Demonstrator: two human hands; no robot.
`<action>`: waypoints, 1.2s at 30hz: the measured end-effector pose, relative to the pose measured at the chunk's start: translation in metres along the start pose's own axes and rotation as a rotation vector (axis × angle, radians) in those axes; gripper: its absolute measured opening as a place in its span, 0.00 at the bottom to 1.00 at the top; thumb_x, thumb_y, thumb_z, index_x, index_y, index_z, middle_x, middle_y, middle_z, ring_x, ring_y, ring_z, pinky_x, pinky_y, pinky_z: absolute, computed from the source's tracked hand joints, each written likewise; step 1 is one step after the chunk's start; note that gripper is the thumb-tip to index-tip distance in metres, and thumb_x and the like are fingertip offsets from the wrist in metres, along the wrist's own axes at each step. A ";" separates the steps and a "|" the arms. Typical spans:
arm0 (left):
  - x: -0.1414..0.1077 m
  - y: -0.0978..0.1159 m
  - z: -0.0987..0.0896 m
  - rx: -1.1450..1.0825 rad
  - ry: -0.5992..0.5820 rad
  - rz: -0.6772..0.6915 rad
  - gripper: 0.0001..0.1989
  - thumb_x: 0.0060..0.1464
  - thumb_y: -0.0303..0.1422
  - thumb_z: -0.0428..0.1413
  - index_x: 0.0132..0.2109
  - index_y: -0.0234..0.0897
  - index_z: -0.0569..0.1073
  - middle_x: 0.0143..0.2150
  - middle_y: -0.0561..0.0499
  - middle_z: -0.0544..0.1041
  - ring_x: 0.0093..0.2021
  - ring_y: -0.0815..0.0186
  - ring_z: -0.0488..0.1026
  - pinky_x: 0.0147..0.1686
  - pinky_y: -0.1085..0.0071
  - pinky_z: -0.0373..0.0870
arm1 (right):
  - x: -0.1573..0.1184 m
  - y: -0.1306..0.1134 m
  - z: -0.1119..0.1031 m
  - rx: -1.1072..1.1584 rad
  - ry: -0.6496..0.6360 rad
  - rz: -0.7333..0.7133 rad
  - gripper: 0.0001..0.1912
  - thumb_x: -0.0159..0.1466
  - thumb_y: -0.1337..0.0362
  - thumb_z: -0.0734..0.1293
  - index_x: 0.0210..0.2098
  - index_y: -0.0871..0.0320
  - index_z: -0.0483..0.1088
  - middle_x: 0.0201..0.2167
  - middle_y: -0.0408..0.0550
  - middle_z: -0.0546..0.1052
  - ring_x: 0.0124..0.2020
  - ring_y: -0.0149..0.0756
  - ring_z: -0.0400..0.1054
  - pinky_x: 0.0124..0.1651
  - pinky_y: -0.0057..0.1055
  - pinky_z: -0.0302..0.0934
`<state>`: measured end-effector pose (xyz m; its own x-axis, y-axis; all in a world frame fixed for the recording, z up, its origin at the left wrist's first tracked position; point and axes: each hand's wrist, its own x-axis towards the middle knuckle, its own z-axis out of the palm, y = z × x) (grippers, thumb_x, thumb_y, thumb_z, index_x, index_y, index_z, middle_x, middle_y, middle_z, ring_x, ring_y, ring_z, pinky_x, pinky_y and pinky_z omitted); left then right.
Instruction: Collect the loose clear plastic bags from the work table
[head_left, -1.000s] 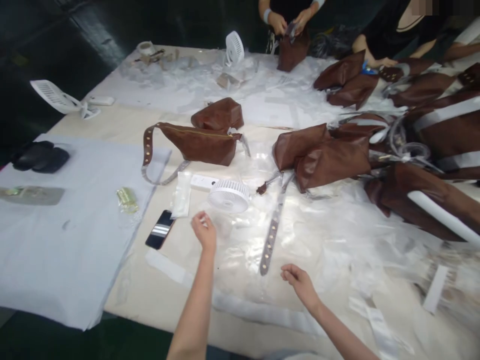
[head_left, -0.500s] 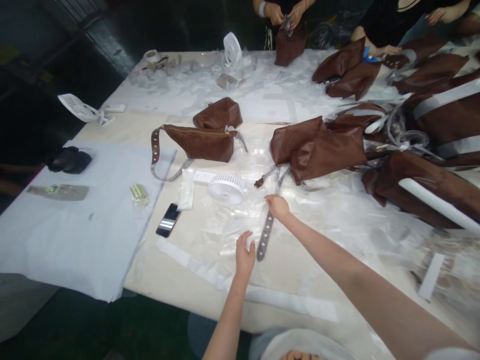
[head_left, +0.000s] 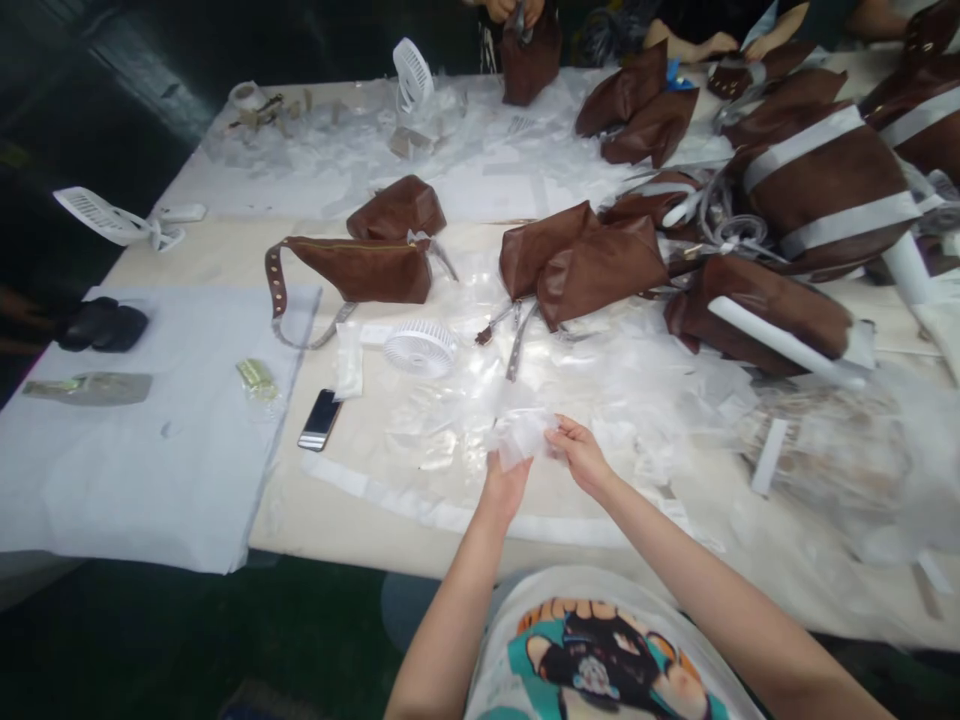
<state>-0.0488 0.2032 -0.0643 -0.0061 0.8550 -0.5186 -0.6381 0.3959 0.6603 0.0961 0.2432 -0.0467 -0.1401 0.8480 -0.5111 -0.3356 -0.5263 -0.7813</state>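
Clock set on the person's view, 12 being straight away. At 6 o'clock, white shirt (head_left: 600,655) with a colour print. Just past the table edge, white strip (head_left: 442,510) lies roughly from 10 toward 4. Left hand (head_left: 508,487) grips the lower side of a see-through plastic sheet (head_left: 523,435); some fingers hidden by it. Right hand (head_left: 581,452), fingers curled in a pinch on the sheet's right side. Plastic sheet is between the hands, off the left fingertips at 12 to 1, and at 9 to 10 from the right hand. Its long axis seems to run about 8 to 2, right end toward 2; crumpled and clear, so exact ends can't be told.

Phone (head_left: 320,420) at 9, well apart. White fan (head_left: 420,347) lying between 10 and 11. Studded strap (head_left: 516,350) at 12, loose end toward 6. Brown bag (head_left: 604,272) at 1, touching another behind; brown bag with the looped strap (head_left: 375,268) at 11. Far off at 12, a co-worker's hands (head_left: 510,8) hold a brown bag.
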 end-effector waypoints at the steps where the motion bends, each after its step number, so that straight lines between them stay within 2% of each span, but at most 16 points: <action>1: -0.006 -0.001 0.004 -0.013 0.018 -0.003 0.25 0.59 0.54 0.50 0.51 0.43 0.76 0.54 0.44 0.79 0.64 0.51 0.67 0.62 0.48 0.68 | -0.005 0.001 -0.002 0.024 0.047 -0.032 0.23 0.50 0.55 0.78 0.43 0.56 0.77 0.32 0.44 0.80 0.28 0.32 0.69 0.32 0.28 0.64; 3: -0.020 -0.004 0.009 -0.075 0.050 -0.062 0.22 0.61 0.53 0.48 0.42 0.42 0.77 0.47 0.43 0.81 0.60 0.52 0.72 0.61 0.47 0.68 | -0.013 0.003 -0.007 0.069 0.119 -0.079 0.23 0.50 0.55 0.78 0.43 0.55 0.77 0.31 0.42 0.79 0.29 0.31 0.69 0.32 0.27 0.65; 5: -0.032 -0.008 0.015 -0.164 0.055 -0.125 0.23 0.60 0.54 0.48 0.37 0.41 0.77 0.43 0.42 0.81 0.56 0.53 0.75 0.61 0.49 0.69 | -0.022 0.004 -0.011 0.097 0.137 -0.098 0.23 0.49 0.55 0.79 0.43 0.55 0.77 0.31 0.42 0.79 0.30 0.31 0.69 0.34 0.27 0.66; 8: -0.040 -0.017 0.026 -0.224 0.068 -0.114 0.22 0.57 0.55 0.54 0.39 0.40 0.77 0.45 0.44 0.81 0.51 0.58 0.77 0.56 0.55 0.73 | -0.036 0.009 -0.019 0.076 0.076 -0.079 0.21 0.47 0.56 0.80 0.39 0.56 0.77 0.30 0.43 0.79 0.31 0.32 0.70 0.35 0.27 0.65; 11: -0.035 -0.025 0.034 -0.173 0.148 -0.040 0.19 0.49 0.45 0.67 0.42 0.38 0.76 0.44 0.48 0.81 0.45 0.63 0.78 0.49 0.65 0.75 | -0.051 0.015 -0.030 -0.019 -0.011 0.024 0.23 0.45 0.57 0.81 0.39 0.56 0.77 0.31 0.44 0.79 0.32 0.33 0.70 0.35 0.27 0.65; 13: -0.031 -0.030 0.034 -0.140 0.192 -0.014 0.18 0.46 0.40 0.70 0.41 0.37 0.75 0.40 0.50 0.81 0.41 0.66 0.79 0.45 0.69 0.74 | -0.058 0.019 -0.038 -0.048 -0.012 0.100 0.22 0.47 0.54 0.80 0.37 0.56 0.77 0.33 0.44 0.78 0.34 0.34 0.71 0.37 0.28 0.67; 15: -0.027 -0.034 0.027 -0.114 0.226 -0.013 0.16 0.47 0.37 0.70 0.40 0.37 0.74 0.38 0.52 0.81 0.38 0.68 0.79 0.41 0.72 0.74 | -0.061 0.023 -0.048 -0.052 0.049 0.131 0.20 0.49 0.49 0.78 0.32 0.56 0.75 0.30 0.43 0.76 0.34 0.34 0.70 0.38 0.29 0.68; 17: -0.024 -0.039 0.015 -0.075 0.267 -0.035 0.14 0.49 0.35 0.68 0.40 0.38 0.74 0.38 0.52 0.81 0.37 0.69 0.79 0.37 0.74 0.74 | -0.059 0.030 -0.060 -0.080 0.155 0.135 0.20 0.49 0.47 0.77 0.27 0.57 0.73 0.25 0.42 0.73 0.30 0.33 0.69 0.34 0.28 0.67; 19: -0.020 -0.044 0.000 -0.029 0.314 -0.079 0.11 0.52 0.31 0.66 0.41 0.37 0.73 0.37 0.52 0.81 0.34 0.70 0.79 0.34 0.75 0.74 | -0.055 0.039 -0.072 -0.115 0.253 0.141 0.19 0.47 0.50 0.77 0.27 0.57 0.72 0.22 0.41 0.72 0.27 0.33 0.69 0.30 0.27 0.65; 22: -0.015 -0.055 -0.022 0.043 0.373 -0.162 0.10 0.53 0.24 0.64 0.41 0.35 0.71 0.34 0.51 0.80 0.32 0.69 0.79 0.32 0.75 0.75 | -0.050 0.055 -0.092 -0.118 0.355 0.170 0.18 0.45 0.58 0.78 0.33 0.58 0.74 0.21 0.41 0.73 0.24 0.33 0.69 0.28 0.27 0.63; 27: -0.014 -0.072 -0.045 0.147 0.398 -0.239 0.16 0.51 0.20 0.63 0.46 0.33 0.70 0.36 0.46 0.82 0.32 0.69 0.80 0.33 0.76 0.76 | -0.051 0.074 -0.120 -0.123 0.422 0.196 0.15 0.43 0.66 0.78 0.30 0.60 0.76 0.18 0.42 0.74 0.21 0.30 0.65 0.26 0.27 0.59; 32: -0.027 -0.080 -0.059 0.297 0.348 -0.240 0.08 0.53 0.21 0.60 0.43 0.30 0.75 0.40 0.39 0.82 0.30 0.71 0.78 0.33 0.76 0.76 | -0.056 0.078 -0.133 -0.099 0.386 0.207 0.16 0.45 0.63 0.78 0.33 0.59 0.77 0.25 0.45 0.78 0.24 0.31 0.68 0.24 0.26 0.59; 36: -0.039 -0.086 -0.068 0.512 0.342 -0.181 0.08 0.55 0.25 0.59 0.43 0.30 0.76 0.39 0.40 0.82 0.31 0.68 0.78 0.35 0.70 0.76 | -0.058 0.076 -0.140 -0.153 0.389 0.189 0.21 0.47 0.64 0.79 0.40 0.59 0.77 0.23 0.44 0.78 0.22 0.32 0.68 0.19 0.24 0.56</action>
<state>-0.0464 0.1131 -0.1383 -0.2324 0.6380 -0.7341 -0.2046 0.7058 0.6782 0.2089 0.1454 -0.1268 0.1844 0.6650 -0.7237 -0.1920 -0.6978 -0.6901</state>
